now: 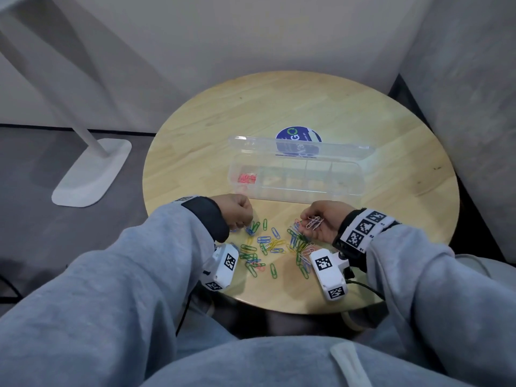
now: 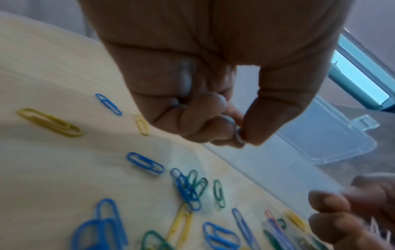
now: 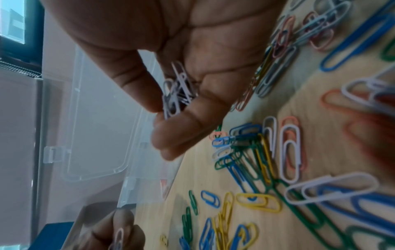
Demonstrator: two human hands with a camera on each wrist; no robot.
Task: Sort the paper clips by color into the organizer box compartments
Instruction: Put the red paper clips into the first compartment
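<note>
Paper clips (image 1: 275,248) in blue, green, yellow, white and pink lie loose on the round tabletop (image 1: 363,121), gathered just in front of me so both hands can pick from one heap. My right hand (image 1: 321,222) is turned palm up and partly cupped, thumb and forefinger pinching a small bunch of white clips (image 1: 314,221); holding several at once of one colour probably saves trips to the box. My left hand (image 1: 237,212) is curled down over the left edge of the heap, fingertips (image 2: 233,135) pressed together on one pale clip (image 2: 239,137), though blur hides its exact colour. Beyond the heap stands the clear organizer box (image 1: 296,180), its lid (image 1: 298,150) tipped up and back so the compartments are open toward me. Only the leftmost compartment holds anything, a cluster of pink clips (image 1: 247,178); the other compartments look empty. By my reading, sorting is at an early stage, with the white clips next to be dropped in.
</note>
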